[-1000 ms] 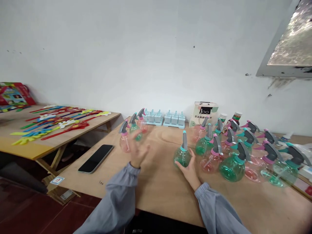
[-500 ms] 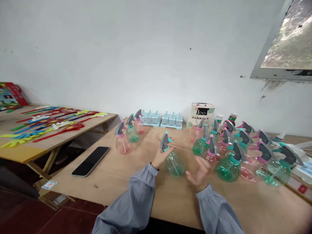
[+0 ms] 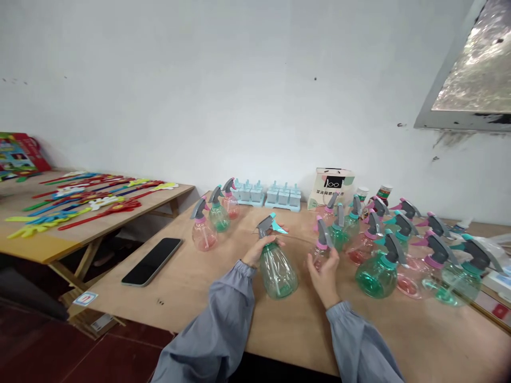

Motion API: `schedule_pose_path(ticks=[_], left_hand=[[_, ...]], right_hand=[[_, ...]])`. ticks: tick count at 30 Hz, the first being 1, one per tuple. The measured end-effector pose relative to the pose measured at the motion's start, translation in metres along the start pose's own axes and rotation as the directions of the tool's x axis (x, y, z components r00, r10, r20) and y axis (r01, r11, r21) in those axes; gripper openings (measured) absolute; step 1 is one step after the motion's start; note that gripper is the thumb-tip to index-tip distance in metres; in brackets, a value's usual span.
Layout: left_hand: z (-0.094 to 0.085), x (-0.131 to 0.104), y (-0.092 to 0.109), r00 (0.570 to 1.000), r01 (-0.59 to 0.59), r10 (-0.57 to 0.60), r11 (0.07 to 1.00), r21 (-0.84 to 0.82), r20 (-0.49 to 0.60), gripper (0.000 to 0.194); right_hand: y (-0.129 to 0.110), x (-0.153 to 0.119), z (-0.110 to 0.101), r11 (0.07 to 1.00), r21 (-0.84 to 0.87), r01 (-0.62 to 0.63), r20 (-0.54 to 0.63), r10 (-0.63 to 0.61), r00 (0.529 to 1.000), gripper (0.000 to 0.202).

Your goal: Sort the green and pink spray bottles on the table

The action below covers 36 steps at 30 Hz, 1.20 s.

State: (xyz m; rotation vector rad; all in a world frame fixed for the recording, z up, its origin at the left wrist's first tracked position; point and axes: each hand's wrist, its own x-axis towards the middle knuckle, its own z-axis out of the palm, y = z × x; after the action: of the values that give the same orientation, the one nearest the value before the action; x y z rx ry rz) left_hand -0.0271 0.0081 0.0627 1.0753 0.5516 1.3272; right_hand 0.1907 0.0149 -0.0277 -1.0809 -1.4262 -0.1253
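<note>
My left hand [image 3: 261, 250] is closed around the neck of a clear green spray bottle [image 3: 278, 274]. That bottle has a grey and turquoise trigger head and leans slightly, its top to the left. My right hand [image 3: 326, 274] grips a pink spray bottle [image 3: 319, 255] with a grey and pink trigger head; my fingers hide part of its body. To the right of that hand stand several more green and pink spray bottles, the nearest a green spray bottle [image 3: 373, 279]. On the left, a pink spray bottle [image 3: 204, 238] stands with two others behind it.
A black phone [image 3: 151, 261] lies on the wooden table [image 3: 187, 314]. Pale blue ice-pop moulds [image 3: 282, 198] and a printed paper box [image 3: 330, 189] stand by the wall. Colourful plastic hand-shaped sticks [image 3: 96, 205] cover a second table at left.
My right hand has taken hold of a pink spray bottle and drawn it left from the group. The green bottle in my left hand has tilted and shifted slightly left.
</note>
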Motion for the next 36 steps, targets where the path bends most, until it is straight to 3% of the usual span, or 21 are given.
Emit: schedule_pose_path(ticks=[2, 5, 11, 16, 20, 25, 30, 36], left_hand=[[0.002, 0.000, 0.001, 1.000, -0.002, 0.002, 1.000, 0.009, 0.018, 0.056], [0.003, 0.001, -0.001, 0.999, 0.010, -0.010, 1.000, 0.005, 0.049, 0.054], [0.001, 0.003, -0.009, 0.996, -0.007, 0.006, 1.000, -0.011, -0.088, 0.027], [0.003, 0.001, -0.010, 0.997, 0.066, -0.065, 0.998, -0.018, 0.047, 0.041], [0.004, 0.000, -0.011, 0.997, 0.076, -0.076, 0.997, 0.007, -0.020, 0.029], [0.008, -0.001, -0.010, 0.992, 0.106, -0.106, 0.994, 0.015, 0.064, 0.038], [0.009, -0.003, -0.008, 0.997, 0.070, -0.069, 0.997, 0.021, -0.024, 0.026], [0.011, -0.005, -0.005, 0.994, 0.086, -0.087, 0.996, 0.017, 0.067, 0.035]], right_hand=[[-0.002, -0.005, 0.008, 1.000, 0.013, -0.005, 0.089, 0.004, 0.996, 0.067], [0.000, -0.005, 0.012, 0.999, 0.020, -0.026, 0.108, 0.024, 0.994, 0.069], [0.005, -0.004, 0.007, 0.998, 0.024, -0.062, 0.093, 0.060, 0.994, 0.072], [0.004, -0.004, 0.006, 0.999, 0.021, -0.048, 0.089, 0.046, 0.995, 0.072], [0.005, -0.004, 0.006, 0.999, 0.019, -0.048, 0.096, 0.046, 0.994, 0.072], [0.006, -0.004, 0.004, 0.999, 0.025, -0.046, 0.097, 0.043, 0.994, 0.072], [0.007, -0.004, 0.003, 0.998, 0.025, -0.056, 0.103, 0.053, 0.993, 0.072], [0.007, -0.004, 0.003, 0.999, 0.025, -0.045, 0.098, 0.042, 0.994, 0.072]])
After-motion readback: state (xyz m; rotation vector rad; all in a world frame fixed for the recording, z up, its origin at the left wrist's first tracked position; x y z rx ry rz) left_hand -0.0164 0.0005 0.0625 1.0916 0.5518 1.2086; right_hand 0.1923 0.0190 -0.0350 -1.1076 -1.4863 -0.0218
